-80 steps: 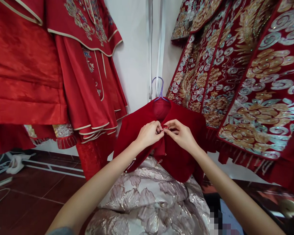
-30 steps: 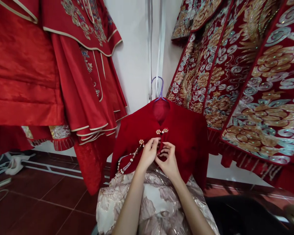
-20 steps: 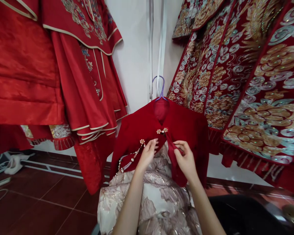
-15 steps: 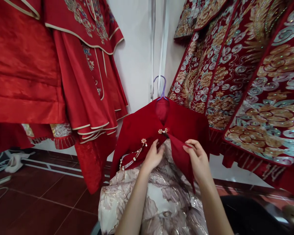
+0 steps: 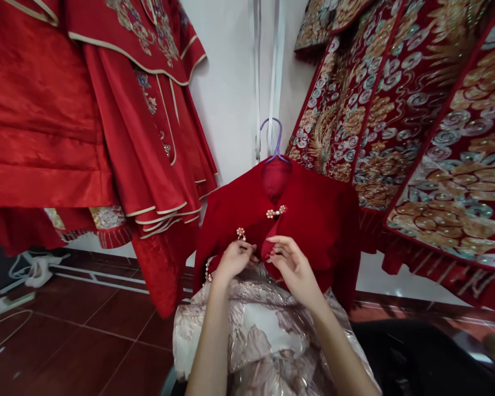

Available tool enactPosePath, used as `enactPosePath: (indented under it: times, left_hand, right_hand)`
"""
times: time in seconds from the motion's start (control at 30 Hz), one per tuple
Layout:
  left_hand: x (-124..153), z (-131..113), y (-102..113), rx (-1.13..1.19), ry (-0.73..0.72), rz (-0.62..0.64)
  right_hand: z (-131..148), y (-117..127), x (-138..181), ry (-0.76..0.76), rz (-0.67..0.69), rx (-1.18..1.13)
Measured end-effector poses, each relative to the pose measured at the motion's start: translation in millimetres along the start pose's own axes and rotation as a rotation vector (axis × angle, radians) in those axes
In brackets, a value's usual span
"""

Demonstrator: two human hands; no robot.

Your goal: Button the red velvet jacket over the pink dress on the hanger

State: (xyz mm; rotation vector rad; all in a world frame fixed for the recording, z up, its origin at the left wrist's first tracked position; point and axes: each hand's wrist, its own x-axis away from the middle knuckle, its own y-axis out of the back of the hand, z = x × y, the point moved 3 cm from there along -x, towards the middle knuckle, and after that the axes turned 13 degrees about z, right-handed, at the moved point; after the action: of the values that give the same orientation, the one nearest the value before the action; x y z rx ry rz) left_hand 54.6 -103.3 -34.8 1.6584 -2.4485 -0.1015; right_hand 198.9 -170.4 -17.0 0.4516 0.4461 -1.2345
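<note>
A dark red velvet jacket (image 5: 313,212) hangs on a purple hanger (image 5: 278,140), joined at the neck by a gold flower clasp (image 5: 276,212). My right hand (image 5: 291,268) pinches the jacket's front edge just below that clasp. Level with it, my left hand (image 5: 236,259) has its fingers closed on the opposite front edge, under a flower ornament (image 5: 241,233); its fingertips are partly hidden. A string of pearly beads (image 5: 208,270) hangs beside my left wrist. Below the jacket, a shiny cream and mauve floral brocade (image 5: 251,324) lies under my forearms.
Red garments with pale piping (image 5: 148,143) hang on the left. Heavily embroidered red and gold garments (image 5: 449,165) hang on the right. White straps (image 5: 275,71) run down the wall above the hanger. A black object (image 5: 412,352) stands at lower right, and a white metal rail (image 5: 99,279) runs low on the left.
My right hand has moved left, bringing the turned-back jacket front toward the middle. My left hand has shifted left, and its fingers have closed at the other front edge.
</note>
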Motion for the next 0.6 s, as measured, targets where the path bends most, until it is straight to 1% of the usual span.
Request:
enactPosePath:
  times: [0.1,0.17,0.23,0.33,0.4,0.43,0.53,0.6]
  left_hand:
    - [6.8,-4.5,8.4,0.08,-0.05,-0.108]
    - [10.3,-7.2,11.1,0.102,-0.072,-0.136]
    - [13.4,-9.2,13.3,0.113,-0.086,-0.138]
    - [17.0,-11.7,17.2,0.103,-0.115,-0.186]
    - [17.9,-13.4,18.6,0.104,-0.148,-0.23]
    - [17.9,-14.1,18.7,0.113,-0.164,-0.24]
    - [17.7,-14.7,18.9,0.151,-0.193,-0.214]
    - [17.9,-13.4,21.2,0.151,-0.196,-0.189]
  right_hand:
    - [-0.3,0.7,0.0,-0.043,-0.008,0.023]
    - [-2.0,0.2,-0.3,-0.086,-0.011,0.03]
    - [-6.1,0.1,-1.5,-0.102,-0.032,0.034]
    - [-17.2,2.4,-4.8,-0.076,-0.124,0.08]
    - [-26.1,5.0,-7.4,-0.069,-0.207,0.154]
    - [-29.9,5.7,-8.8,-0.071,-0.226,0.201]
    - [-36.2,5.0,-13.1,-0.092,-0.186,0.338]
    - [-34.9,3.6,-15.1,-0.09,-0.161,0.395]
